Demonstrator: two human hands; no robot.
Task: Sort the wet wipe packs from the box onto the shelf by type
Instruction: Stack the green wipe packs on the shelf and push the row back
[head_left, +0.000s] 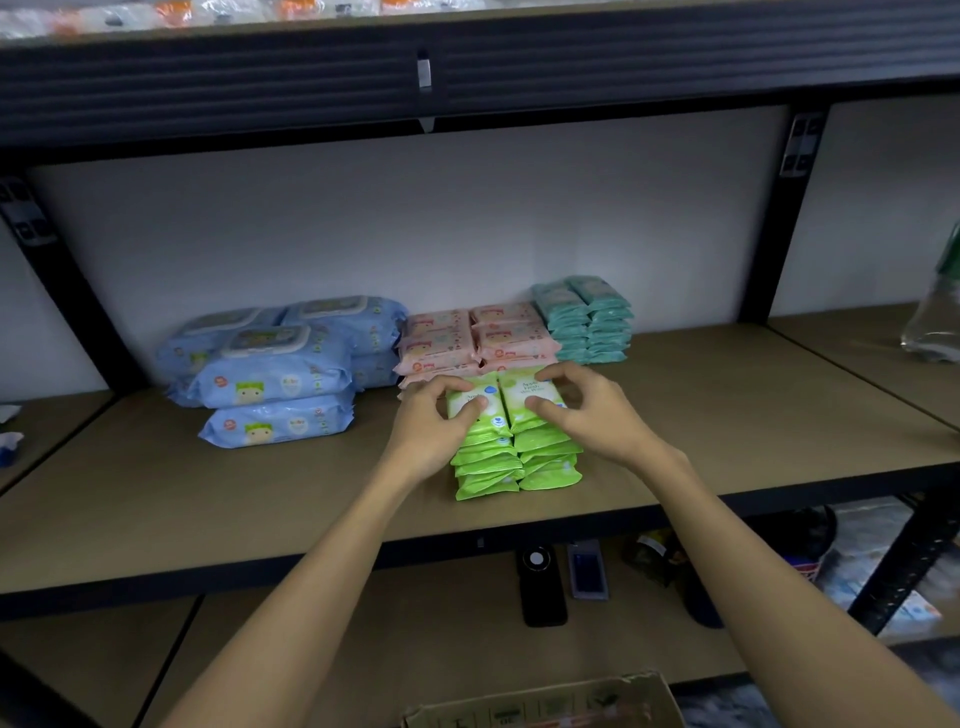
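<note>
Two side-by-side stacks of green wet wipe packs (514, 452) stand near the front of the brown shelf (208, 493). My left hand (434, 423) touches the top pack of the left stack, fingers curled over its far edge and thumb on its face. My right hand (582, 405) does the same on the top pack of the right stack. Behind them lie pink packs (475, 340), teal packs (587, 317) and large blue packs (275, 369). The cardboard box (545, 701) shows at the bottom edge.
A black upper shelf beam (467, 78) hangs overhead, with black uprights at both sides. A clear bottle (935, 317) stands at the far right. On the lower shelf lie a black phone-like device (540, 584) and a small grey device (587, 571).
</note>
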